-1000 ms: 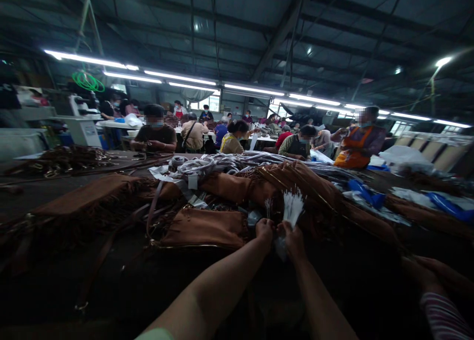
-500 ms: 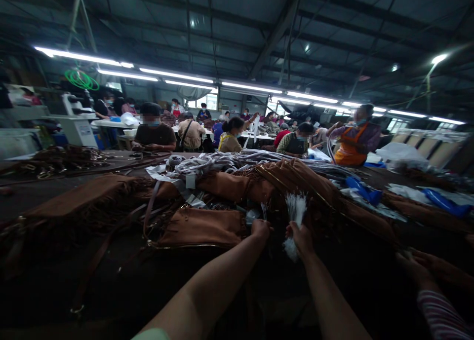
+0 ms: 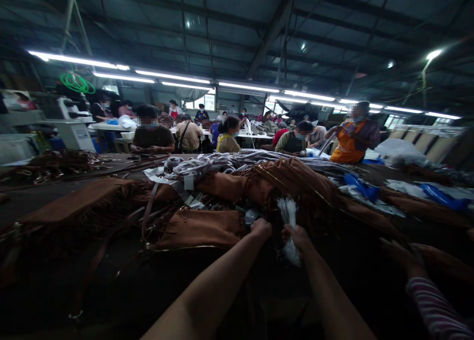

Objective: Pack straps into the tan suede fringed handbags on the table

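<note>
A bundle of white strands (image 3: 288, 212) is pinched in the right hand (image 3: 298, 239) at lower centre of the frame. The left hand (image 3: 261, 228) is curled closed just beside it, with no held item discernible, next to a tan fringed suede handbag (image 3: 200, 229).

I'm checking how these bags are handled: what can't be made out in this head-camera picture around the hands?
Head view:
What the left hand pinches: hidden by its own fingers.
Where the white strands are gathered: hidden by the right hand.
What the co-worker's hand touches: too dark.
Items on the far benches: too small and blurred.
</note>
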